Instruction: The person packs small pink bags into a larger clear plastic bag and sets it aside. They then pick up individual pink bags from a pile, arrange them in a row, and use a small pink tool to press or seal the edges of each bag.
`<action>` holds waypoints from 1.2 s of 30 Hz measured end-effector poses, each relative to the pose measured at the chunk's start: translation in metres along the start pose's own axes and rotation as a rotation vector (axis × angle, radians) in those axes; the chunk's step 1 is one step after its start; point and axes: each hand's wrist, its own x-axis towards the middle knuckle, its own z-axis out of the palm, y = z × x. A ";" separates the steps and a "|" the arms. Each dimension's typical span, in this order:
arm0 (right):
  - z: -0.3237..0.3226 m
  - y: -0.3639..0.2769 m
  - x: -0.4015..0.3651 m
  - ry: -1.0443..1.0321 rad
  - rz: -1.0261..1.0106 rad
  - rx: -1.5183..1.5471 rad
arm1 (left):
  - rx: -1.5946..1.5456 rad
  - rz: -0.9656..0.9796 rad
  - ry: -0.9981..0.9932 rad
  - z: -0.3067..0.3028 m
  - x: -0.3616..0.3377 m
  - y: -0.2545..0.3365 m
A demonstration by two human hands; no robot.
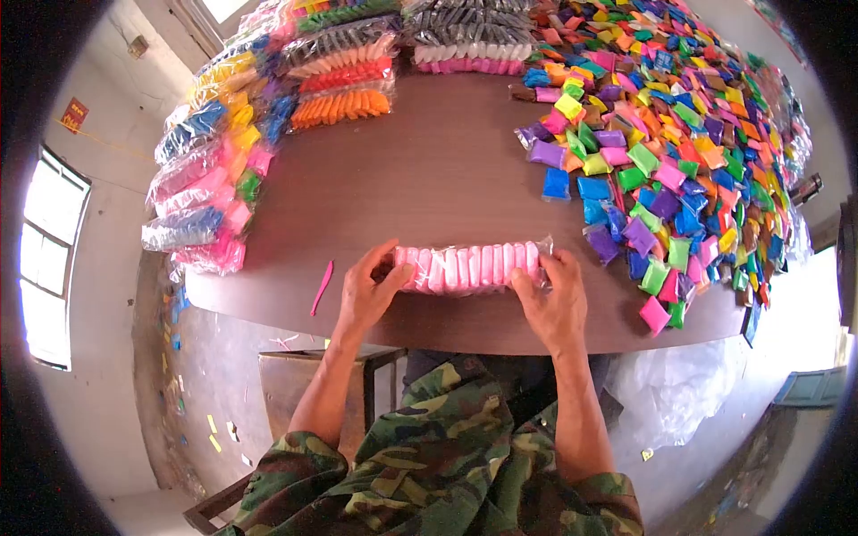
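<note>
A clear plastic bag with a row of pink packets [466, 268] lies lengthwise between my hands near the table's front edge. My left hand [375, 284] grips its left end, thumb in front and fingers behind. At the right end, my right hand [550, 290] holds the bag between thumb and fingers. On the brown table [384, 179], left of my left hand, is a thin pink tool [323, 288]. To the right spreads a large heap of small colourful packets [670, 179].
Bagged rows of packets are stacked at the left [192, 179]. More bags, orange [341, 108] and grey [469, 40], sit at the back. A wooden stool [313, 384] stands under the front edge. Clear plastic sheeting [679, 393] hangs low at the right.
</note>
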 end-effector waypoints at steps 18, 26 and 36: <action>0.004 0.002 -0.009 -0.025 0.044 -0.087 | 0.216 0.098 -0.171 -0.013 -0.013 0.010; -0.010 0.004 -0.005 -0.157 0.049 0.045 | 0.209 0.087 -0.197 -0.017 -0.008 0.017; -0.025 0.013 -0.012 -0.257 -0.092 -0.070 | 0.218 0.010 -0.219 -0.026 0.004 0.017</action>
